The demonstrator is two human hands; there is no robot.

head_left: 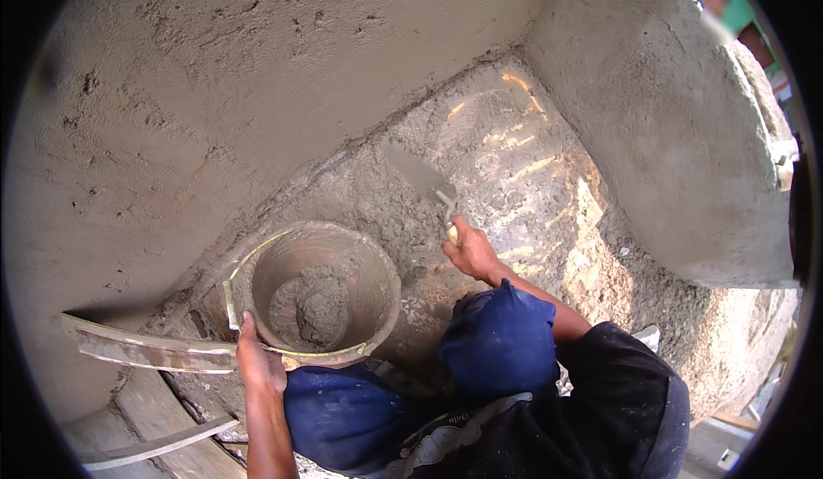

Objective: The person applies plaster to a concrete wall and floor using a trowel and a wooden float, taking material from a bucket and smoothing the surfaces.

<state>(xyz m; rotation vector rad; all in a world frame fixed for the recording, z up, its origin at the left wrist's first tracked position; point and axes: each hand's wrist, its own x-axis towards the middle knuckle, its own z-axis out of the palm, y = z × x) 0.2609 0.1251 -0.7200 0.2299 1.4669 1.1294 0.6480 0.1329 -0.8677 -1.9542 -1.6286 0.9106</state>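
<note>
My right hand (470, 252) is closed round the pale handle of a pointed trowel (417, 173). Its blade is over the mortar-covered floor, close to the foot of the left wall. My left hand (259, 361) grips the near left rim of a round bucket (387, 286), its thumb up beside the bucket's handle; the other fingers are partly hidden. Inside the bucket, a heap of wet grey mortar (324, 308) lies on the bottom. A long straightedge (159, 352) reaches from the left up to my left hand; I cannot tell whether they touch.
A rough plastered wall (257, 76) rises along the left and far side, meeting a smoother wall (651, 119) in a corner. Loose mortar and sunlit rubble (600, 265) cover the floor at right. Another strip (163, 445) lies at lower left. My knees are beside the bucket.
</note>
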